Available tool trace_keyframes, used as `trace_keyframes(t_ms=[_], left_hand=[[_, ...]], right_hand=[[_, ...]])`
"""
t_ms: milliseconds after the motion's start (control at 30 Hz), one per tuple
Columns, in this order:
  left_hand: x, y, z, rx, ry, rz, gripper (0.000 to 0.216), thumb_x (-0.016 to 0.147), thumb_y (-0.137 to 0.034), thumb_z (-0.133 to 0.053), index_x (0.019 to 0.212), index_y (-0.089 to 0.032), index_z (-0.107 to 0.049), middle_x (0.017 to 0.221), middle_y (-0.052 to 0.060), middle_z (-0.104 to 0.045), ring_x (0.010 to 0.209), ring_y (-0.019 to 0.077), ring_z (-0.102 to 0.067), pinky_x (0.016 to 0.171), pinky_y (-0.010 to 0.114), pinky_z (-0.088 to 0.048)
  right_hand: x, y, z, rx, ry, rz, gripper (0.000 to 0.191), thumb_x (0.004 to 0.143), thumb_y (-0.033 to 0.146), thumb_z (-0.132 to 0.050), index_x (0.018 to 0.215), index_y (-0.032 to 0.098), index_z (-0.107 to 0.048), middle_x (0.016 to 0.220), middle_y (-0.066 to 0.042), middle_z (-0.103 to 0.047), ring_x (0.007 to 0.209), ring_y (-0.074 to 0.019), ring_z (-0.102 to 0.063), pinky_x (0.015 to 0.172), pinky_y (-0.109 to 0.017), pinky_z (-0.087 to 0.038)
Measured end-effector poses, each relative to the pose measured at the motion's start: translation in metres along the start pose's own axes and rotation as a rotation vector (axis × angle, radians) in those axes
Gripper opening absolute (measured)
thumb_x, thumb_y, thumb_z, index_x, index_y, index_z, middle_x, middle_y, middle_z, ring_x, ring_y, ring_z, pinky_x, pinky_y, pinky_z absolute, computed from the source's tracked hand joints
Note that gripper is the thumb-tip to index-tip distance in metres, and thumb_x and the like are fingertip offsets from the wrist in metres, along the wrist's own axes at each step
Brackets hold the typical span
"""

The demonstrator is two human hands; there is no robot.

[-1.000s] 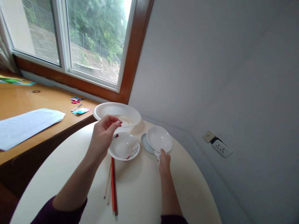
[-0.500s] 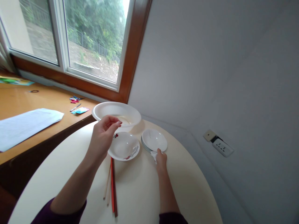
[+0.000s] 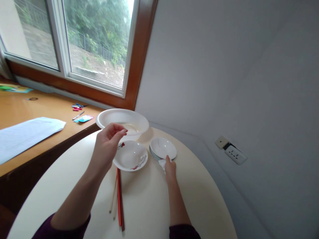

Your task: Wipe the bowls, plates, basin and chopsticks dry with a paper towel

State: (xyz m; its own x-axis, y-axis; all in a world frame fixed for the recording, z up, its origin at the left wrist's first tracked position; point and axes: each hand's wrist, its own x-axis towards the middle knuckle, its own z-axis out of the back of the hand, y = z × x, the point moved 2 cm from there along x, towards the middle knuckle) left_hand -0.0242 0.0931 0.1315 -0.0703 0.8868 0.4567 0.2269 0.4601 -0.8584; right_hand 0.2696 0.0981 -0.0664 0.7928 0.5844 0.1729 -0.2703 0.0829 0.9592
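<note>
My right hand (image 3: 170, 170) pinches the near rim of a small white dish (image 3: 163, 148), with a crumpled white cloth or tissue (image 3: 162, 164) under the fingers. A greyish dish edge (image 3: 154, 155) shows beneath that dish. My left hand (image 3: 107, 143) is raised in front of the white basin (image 3: 101, 121), its fingers curled and thumb near the fingertips; nothing shows in them. Below and right of it a white bowl with red flower decoration (image 3: 131, 155) rests on the table. Red and pale wooden chopsticks (image 3: 119, 202) lie nearer to me, their far ends by the bowl.
The round white table (image 3: 147, 205) meets the wall behind and to the right. To the left, a wooden desk (image 3: 45, 108) holds paper sheets (image 3: 30, 136), a pen (image 3: 78, 115), a small blue packet (image 3: 84, 119) and scissors (image 3: 32, 99). A socket (image 3: 235, 154) is on the wall.
The view has shifted slightly, so everything sits a little further left. Both hands keep nearly the same pose, with the right still on the small dish.
</note>
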Motion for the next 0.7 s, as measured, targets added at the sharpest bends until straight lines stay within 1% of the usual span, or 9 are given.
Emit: trace_keyframes(t_ms=[133,267,333,433,533,600,700], left_hand=[[0.000,0.000,-0.001,-0.002,0.001,0.003,0.007,0.068,-0.024,-0.060,0.066,-0.018,-0.056,0.063,-0.003,-0.058,0.067,0.0122,-0.054,0.064,0.025,-0.039],[0.000,0.001,0.000,0.009,0.003,0.004,0.008,0.068,-0.025,-0.060,0.067,-0.017,-0.057,0.064,-0.003,-0.058,0.067,0.0125,-0.054,0.063,0.025,-0.039],[-0.001,0.001,0.000,0.004,0.005,0.006,0.008,0.068,-0.025,-0.060,0.067,-0.018,-0.057,0.063,-0.003,-0.058,0.067,0.0123,-0.054,0.063,0.024,-0.039],[0.000,0.002,0.000,-0.001,0.005,0.015,0.009,0.067,-0.025,-0.061,0.066,-0.018,-0.057,0.063,-0.003,-0.058,0.067,0.0116,-0.053,0.062,0.023,-0.039],[0.001,0.003,0.000,0.010,0.005,0.015,0.009,0.066,-0.025,-0.062,0.067,-0.018,-0.057,0.063,-0.003,-0.058,0.066,0.0113,-0.054,0.063,0.023,-0.041],[0.003,0.007,0.002,0.016,0.000,0.017,0.010,0.065,-0.026,-0.061,0.067,-0.017,-0.056,0.064,-0.003,-0.058,0.066,0.0114,-0.055,0.065,0.023,-0.042],[0.006,0.023,0.010,0.049,0.005,0.077,0.013,0.065,-0.029,-0.059,0.068,-0.017,-0.054,0.063,-0.003,-0.057,0.060,0.0118,-0.056,0.065,0.026,-0.046]], right_hand=[[-0.006,0.009,-0.003,0.046,0.058,-0.022,0.040,0.069,0.050,-0.052,0.058,0.014,-0.068,0.052,-0.008,-0.063,0.059,-0.0229,-0.060,0.053,-0.029,-0.042],[-0.012,0.018,-0.008,0.108,0.119,-0.028,0.032,0.067,0.045,-0.059,0.062,0.016,-0.069,0.058,-0.006,-0.064,0.061,-0.0204,-0.057,0.055,-0.028,-0.041],[-0.015,0.020,-0.008,0.143,0.137,-0.047,0.029,0.066,0.044,-0.061,0.060,0.016,-0.068,0.053,-0.004,-0.060,0.054,-0.0179,-0.053,0.052,-0.027,-0.039],[-0.019,0.021,-0.007,0.213,0.155,-0.094,0.030,0.066,0.044,-0.062,0.055,0.017,-0.065,0.044,0.000,-0.050,0.045,-0.0135,-0.044,0.045,-0.026,-0.033],[-0.028,0.022,-0.005,0.318,0.192,-0.166,0.032,0.064,0.048,-0.062,0.055,0.017,-0.061,0.043,0.003,-0.044,0.041,-0.0105,-0.038,0.041,-0.024,-0.028],[-0.039,0.024,-0.004,0.404,0.264,-0.222,0.031,0.060,0.047,-0.065,0.060,0.017,-0.060,0.047,0.004,-0.046,0.043,-0.0096,-0.039,0.040,-0.022,-0.028],[-0.060,0.031,-0.001,0.529,0.444,-0.291,0.031,0.053,0.040,-0.071,0.071,0.016,-0.063,0.057,0.003,-0.052,0.049,-0.0098,-0.045,0.043,-0.021,-0.032]])
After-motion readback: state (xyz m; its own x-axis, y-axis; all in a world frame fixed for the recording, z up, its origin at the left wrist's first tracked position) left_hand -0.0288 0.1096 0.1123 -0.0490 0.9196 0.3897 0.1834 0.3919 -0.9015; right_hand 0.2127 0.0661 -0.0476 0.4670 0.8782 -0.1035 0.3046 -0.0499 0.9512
